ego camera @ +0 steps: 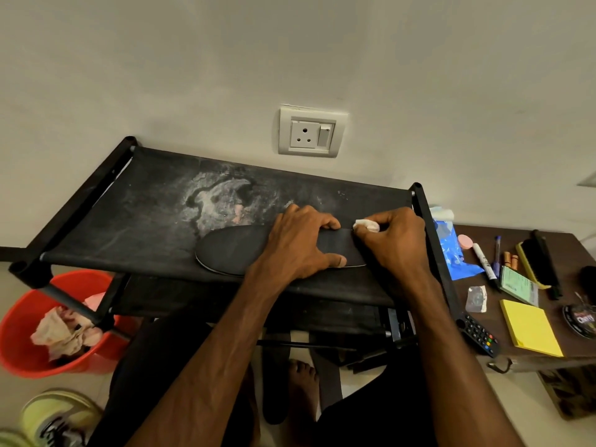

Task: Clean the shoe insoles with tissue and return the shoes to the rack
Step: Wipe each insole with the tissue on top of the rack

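Rack edges: the black shoe rack [129,214] stands against the wall, its fabric top shelf framed by tubes with corner posts at left and right; a pale dusty stain marks the middle of the fabric.
Open room: the left half of the shelf lies bare beside the insole; at the right, the right hand sits close to the rack's right side tube.
Neighbours: a red bucket [19,333] holding crumpled tissues stands below the left corner; a side table [554,240] crowded with small items touches the right side.
Insole: a dark insole [232,253] lies flat along the shelf's front edge, toe end pointing left.
Left hand: the left hand [300,243] reaches forward, palm down, spanning the insole's width.
Left fingers: bent over the far edge, thumb on the near edge, holding the insole in place.
Right hand: the right hand [396,243] is over the insole's right end, knuckles up.
Right fingers: closed tight, pinching a small white tissue [366,225] against that end.
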The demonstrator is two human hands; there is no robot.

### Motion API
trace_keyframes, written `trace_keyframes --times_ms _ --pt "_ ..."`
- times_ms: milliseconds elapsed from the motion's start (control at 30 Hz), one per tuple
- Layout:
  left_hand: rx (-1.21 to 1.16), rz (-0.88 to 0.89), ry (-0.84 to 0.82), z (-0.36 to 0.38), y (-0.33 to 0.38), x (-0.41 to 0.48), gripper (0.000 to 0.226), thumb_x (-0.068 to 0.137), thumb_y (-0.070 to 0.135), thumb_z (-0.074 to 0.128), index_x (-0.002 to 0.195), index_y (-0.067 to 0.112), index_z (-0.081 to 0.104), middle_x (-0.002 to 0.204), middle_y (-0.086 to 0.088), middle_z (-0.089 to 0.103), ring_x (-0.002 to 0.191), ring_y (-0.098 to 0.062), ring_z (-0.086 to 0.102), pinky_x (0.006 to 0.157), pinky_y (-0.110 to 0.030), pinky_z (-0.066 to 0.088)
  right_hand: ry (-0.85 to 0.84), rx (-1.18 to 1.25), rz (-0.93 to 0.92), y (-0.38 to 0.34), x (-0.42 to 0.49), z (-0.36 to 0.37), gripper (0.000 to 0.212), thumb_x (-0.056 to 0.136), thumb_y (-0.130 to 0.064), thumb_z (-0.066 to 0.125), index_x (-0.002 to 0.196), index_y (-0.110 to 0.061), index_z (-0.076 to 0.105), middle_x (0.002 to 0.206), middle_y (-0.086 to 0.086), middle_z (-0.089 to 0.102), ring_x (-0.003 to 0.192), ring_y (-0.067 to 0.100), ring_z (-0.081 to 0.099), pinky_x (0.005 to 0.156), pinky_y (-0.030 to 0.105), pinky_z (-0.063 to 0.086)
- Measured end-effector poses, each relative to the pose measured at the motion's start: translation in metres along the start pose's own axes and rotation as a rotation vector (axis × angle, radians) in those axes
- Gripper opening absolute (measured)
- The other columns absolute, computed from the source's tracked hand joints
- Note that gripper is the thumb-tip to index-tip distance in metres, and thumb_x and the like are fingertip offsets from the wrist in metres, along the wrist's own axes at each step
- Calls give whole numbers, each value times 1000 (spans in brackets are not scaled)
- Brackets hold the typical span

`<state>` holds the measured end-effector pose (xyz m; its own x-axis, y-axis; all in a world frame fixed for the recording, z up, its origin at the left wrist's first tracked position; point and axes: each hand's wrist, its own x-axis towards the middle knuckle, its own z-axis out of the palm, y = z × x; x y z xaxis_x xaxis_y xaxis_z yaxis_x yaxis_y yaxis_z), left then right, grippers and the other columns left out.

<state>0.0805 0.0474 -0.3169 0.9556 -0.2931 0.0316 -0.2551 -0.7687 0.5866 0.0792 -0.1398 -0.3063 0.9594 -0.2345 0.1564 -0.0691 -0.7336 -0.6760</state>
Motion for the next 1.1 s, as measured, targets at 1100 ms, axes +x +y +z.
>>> trace_keyframes --times_ms 1100 --pt "5 -30 -12 -1 2 0 66 72 57 81 132 41 62 131 2 59 131 -28 43 114 -44 29 -76 -103 -224 -14 -17 15 13 88 -27 70 86 -20 81 73 -5 74 63 10 67 60 40 60"
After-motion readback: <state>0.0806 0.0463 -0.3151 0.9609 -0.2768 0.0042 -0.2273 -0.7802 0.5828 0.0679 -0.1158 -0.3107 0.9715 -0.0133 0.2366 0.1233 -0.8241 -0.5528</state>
